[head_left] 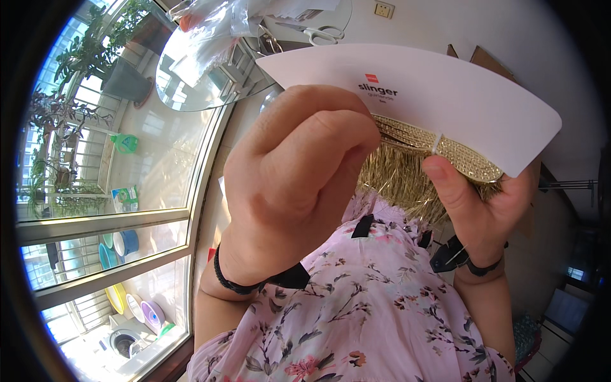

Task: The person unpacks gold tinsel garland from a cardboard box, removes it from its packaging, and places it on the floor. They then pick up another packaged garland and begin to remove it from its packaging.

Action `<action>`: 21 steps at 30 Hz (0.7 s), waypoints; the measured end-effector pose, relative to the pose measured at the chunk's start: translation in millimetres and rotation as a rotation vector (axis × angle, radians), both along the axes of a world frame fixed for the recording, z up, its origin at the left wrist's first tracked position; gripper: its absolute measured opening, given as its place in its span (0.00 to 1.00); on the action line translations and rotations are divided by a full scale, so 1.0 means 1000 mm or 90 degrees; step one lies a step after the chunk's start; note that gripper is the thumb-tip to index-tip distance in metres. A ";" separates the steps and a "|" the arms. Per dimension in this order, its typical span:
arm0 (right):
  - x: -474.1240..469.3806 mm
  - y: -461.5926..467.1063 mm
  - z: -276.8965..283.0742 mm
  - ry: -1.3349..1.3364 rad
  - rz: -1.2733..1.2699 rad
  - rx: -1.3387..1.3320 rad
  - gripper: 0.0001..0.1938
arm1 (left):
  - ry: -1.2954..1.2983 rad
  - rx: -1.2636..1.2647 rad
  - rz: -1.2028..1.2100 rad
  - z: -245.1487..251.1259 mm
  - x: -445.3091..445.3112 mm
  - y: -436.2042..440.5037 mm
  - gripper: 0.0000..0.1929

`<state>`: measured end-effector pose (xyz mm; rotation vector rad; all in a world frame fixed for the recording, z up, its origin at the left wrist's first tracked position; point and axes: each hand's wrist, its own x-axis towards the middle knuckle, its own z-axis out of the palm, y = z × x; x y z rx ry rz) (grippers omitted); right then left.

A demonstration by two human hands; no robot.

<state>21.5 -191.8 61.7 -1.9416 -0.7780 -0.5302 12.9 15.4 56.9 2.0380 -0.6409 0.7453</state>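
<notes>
A white header card (458, 95) with curved upper edge and printed writing is held up in front of me, slightly tilted. Along its lower edge runs the flat, folded gold braided band (470, 160) of a fringe garland, its gold tinsel fringe (401, 176) hanging below. A narrow white tie (437, 142) wraps the band. My right hand (482, 210) grips the card and band at the right end, thumb in front near the tie. My left hand (300, 167) is curled at the band's left part; its fingertips are hidden behind the knuckles.
Beyond the card, a glass-topped table (215, 102) carries clear plastic bags (215, 38) and white-handled scissors (324, 34). At left, a framed glass partition (191, 219) separates a balcony with potted plants (126, 79) and basins. Pink floral fabric (363, 305) covers my lap.
</notes>
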 end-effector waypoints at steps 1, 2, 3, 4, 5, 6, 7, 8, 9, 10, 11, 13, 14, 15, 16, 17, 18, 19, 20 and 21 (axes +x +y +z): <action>0.001 -0.001 -0.001 0.013 0.010 0.003 0.24 | 0.021 -0.013 0.001 0.000 -0.002 0.001 0.10; 0.002 -0.002 -0.002 -0.002 0.033 0.018 0.25 | 0.026 -0.029 0.001 -0.001 -0.002 0.001 0.10; 0.003 -0.002 -0.004 0.004 0.059 0.043 0.26 | 0.060 -0.043 0.015 -0.002 -0.005 0.000 0.11; 0.003 -0.003 -0.006 0.018 0.091 0.079 0.27 | 0.030 -0.059 0.002 -0.003 -0.006 0.000 0.11; 0.002 -0.003 -0.007 0.020 0.100 0.090 0.28 | 0.029 -0.072 0.003 -0.003 -0.008 0.000 0.12; 0.002 -0.003 -0.008 0.030 0.115 0.113 0.28 | 0.013 -0.089 -0.003 -0.004 -0.008 0.000 0.13; 0.001 -0.003 -0.010 0.040 0.124 0.133 0.29 | -0.012 -0.067 0.003 -0.005 -0.008 0.000 0.13; 0.000 -0.002 -0.011 0.050 0.133 0.154 0.29 | -0.052 -0.048 0.002 -0.005 -0.006 0.000 0.14; -0.002 -0.001 -0.012 0.059 0.135 0.171 0.29 | -0.087 -0.022 0.012 -0.006 -0.006 0.000 0.15; -0.003 0.000 -0.013 0.062 0.137 0.177 0.29 | -0.129 -0.001 0.017 -0.005 -0.006 0.001 0.15; -0.004 0.000 -0.013 0.065 0.139 0.184 0.29 | -0.158 0.028 0.033 -0.005 -0.005 0.001 0.16; -0.005 -0.001 -0.013 0.059 0.143 0.176 0.30 | -0.174 0.063 0.062 -0.004 -0.007 0.000 0.16; -0.004 -0.001 -0.013 0.059 0.145 0.173 0.30 | -0.174 0.066 0.068 -0.003 -0.008 0.000 0.16; -0.004 -0.002 -0.013 0.062 0.145 0.169 0.31 | -0.174 0.069 0.073 -0.003 -0.009 -0.001 0.16; -0.004 -0.002 -0.013 0.069 0.150 0.170 0.31 | -0.184 0.064 0.065 -0.004 -0.009 -0.001 0.16; -0.003 -0.002 -0.012 0.077 0.154 0.172 0.31 | -0.191 0.054 0.061 -0.004 -0.009 -0.002 0.17; -0.003 -0.002 -0.013 0.088 0.163 0.178 0.32 | -0.195 0.051 0.048 -0.005 -0.008 -0.002 0.17; -0.003 -0.002 -0.012 0.082 0.168 0.173 0.32 | -0.195 0.043 0.038 -0.007 -0.009 -0.001 0.17; -0.004 -0.001 -0.012 0.075 0.174 0.168 0.33 | -0.192 0.044 0.035 -0.008 -0.008 0.000 0.17; -0.001 0.001 -0.014 0.050 0.174 0.152 0.34 | -0.188 0.045 0.031 -0.010 -0.008 0.001 0.17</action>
